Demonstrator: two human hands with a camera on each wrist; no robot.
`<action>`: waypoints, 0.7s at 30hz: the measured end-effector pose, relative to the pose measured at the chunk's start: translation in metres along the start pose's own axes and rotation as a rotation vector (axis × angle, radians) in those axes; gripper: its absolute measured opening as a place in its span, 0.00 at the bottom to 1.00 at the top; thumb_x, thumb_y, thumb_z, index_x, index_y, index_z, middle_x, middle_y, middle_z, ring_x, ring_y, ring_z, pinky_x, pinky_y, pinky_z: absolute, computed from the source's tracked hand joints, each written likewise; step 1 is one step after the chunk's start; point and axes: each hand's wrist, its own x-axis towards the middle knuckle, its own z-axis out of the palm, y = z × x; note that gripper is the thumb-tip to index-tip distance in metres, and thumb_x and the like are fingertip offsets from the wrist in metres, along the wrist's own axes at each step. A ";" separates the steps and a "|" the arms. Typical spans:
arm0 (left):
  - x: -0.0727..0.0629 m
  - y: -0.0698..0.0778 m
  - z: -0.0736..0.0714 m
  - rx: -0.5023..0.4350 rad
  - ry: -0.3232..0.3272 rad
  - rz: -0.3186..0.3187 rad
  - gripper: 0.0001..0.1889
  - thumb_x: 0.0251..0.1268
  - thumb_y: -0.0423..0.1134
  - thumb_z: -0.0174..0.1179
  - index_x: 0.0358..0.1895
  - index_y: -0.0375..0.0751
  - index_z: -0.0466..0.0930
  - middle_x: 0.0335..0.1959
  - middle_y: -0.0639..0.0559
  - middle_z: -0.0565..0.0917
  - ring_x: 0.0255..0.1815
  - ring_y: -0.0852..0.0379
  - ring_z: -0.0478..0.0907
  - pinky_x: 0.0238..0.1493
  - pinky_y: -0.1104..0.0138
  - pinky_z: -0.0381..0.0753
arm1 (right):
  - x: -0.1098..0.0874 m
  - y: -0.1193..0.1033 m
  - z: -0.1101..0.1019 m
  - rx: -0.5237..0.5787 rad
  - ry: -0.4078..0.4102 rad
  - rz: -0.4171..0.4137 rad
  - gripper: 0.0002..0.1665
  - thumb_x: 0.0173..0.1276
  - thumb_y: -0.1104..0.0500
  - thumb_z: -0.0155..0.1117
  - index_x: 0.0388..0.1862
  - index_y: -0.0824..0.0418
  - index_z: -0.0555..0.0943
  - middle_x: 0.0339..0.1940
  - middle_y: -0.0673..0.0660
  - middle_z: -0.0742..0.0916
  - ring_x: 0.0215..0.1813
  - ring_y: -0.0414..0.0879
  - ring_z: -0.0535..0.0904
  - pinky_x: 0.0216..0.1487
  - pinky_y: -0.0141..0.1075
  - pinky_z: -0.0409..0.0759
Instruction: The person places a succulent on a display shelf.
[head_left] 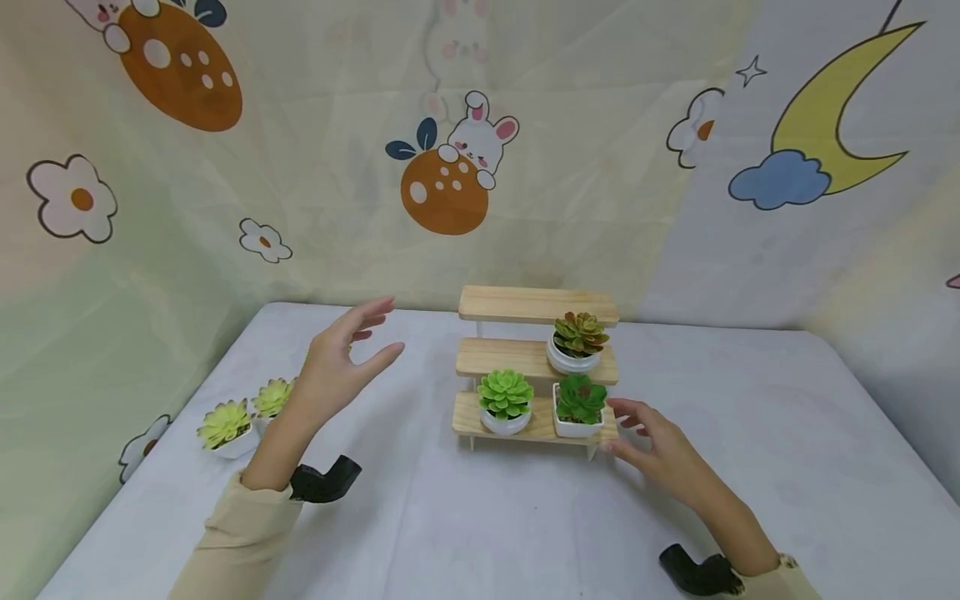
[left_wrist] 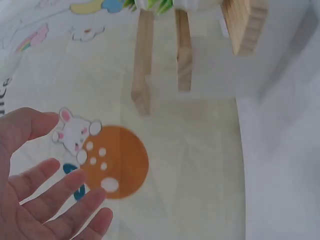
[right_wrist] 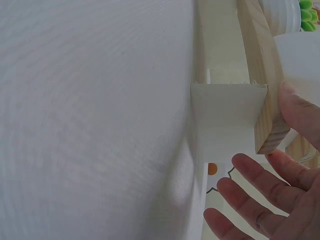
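A three-tier wooden stand (head_left: pixel 536 305) on the white table holds three small potted succulents. The dark green succulent (head_left: pixel 581 400), in a square white pot, sits at the right of the bottom tier, and a bright green succulent (head_left: pixel 506 392) in a round pot is left of it. On the middle tier stands a reddish-green succulent (head_left: pixel 581 334). My right hand (head_left: pixel 663 450) is at the bottom tier's right end, with thumb and forefinger tips right at the board (right_wrist: pixel 270 120) and the other fingers loosely spread. Raised left of the stand, my left hand (head_left: pixel 337 367) holds nothing, its fingers apart.
Two yellow-green succulents in white pots, one nearer (head_left: pixel 225 425) and one farther (head_left: pixel 273 397), stand at the table's left side, partly behind my left forearm. A printed cloth backdrop (head_left: pixel 585 242) hangs behind the table. Each wrist wears a black mount (head_left: pixel 326 480).
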 end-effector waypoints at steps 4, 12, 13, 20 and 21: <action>-0.013 -0.011 -0.016 0.044 0.027 -0.009 0.30 0.57 0.39 0.65 0.64 0.45 0.68 0.61 0.49 0.75 0.60 0.52 0.73 0.57 0.61 0.73 | 0.000 -0.002 0.000 -0.006 0.003 -0.003 0.33 0.61 0.53 0.66 0.60 0.67 0.68 0.54 0.63 0.79 0.51 0.55 0.76 0.49 0.52 0.76; -0.040 -0.026 -0.047 0.103 0.049 -0.021 0.34 0.52 0.36 0.69 0.65 0.48 0.67 0.63 0.50 0.73 0.59 0.67 0.70 0.55 0.87 0.63 | 0.000 -0.001 0.001 0.001 0.003 0.003 0.34 0.61 0.54 0.66 0.61 0.67 0.68 0.54 0.64 0.79 0.51 0.55 0.76 0.49 0.51 0.75; -0.044 -0.027 -0.051 0.113 0.046 -0.026 0.35 0.52 0.36 0.69 0.66 0.49 0.67 0.63 0.50 0.73 0.59 0.72 0.69 0.55 0.88 0.62 | 0.000 -0.001 0.001 0.002 0.004 0.001 0.34 0.61 0.54 0.66 0.61 0.68 0.68 0.54 0.64 0.79 0.51 0.55 0.76 0.49 0.51 0.76; -0.067 -0.044 -0.073 0.159 0.044 -0.071 0.38 0.51 0.35 0.69 0.67 0.57 0.64 0.66 0.57 0.69 0.60 0.79 0.63 0.61 0.79 0.63 | -0.001 -0.002 0.000 0.010 0.005 -0.004 0.33 0.61 0.54 0.66 0.61 0.68 0.68 0.54 0.64 0.79 0.51 0.56 0.76 0.49 0.52 0.76; -0.071 -0.047 -0.076 0.163 0.040 -0.091 0.38 0.51 0.36 0.69 0.68 0.58 0.64 0.67 0.60 0.68 0.63 0.73 0.64 0.62 0.77 0.63 | -0.001 -0.002 0.000 0.012 0.005 -0.004 0.33 0.61 0.54 0.66 0.61 0.68 0.68 0.54 0.64 0.79 0.51 0.56 0.76 0.49 0.52 0.76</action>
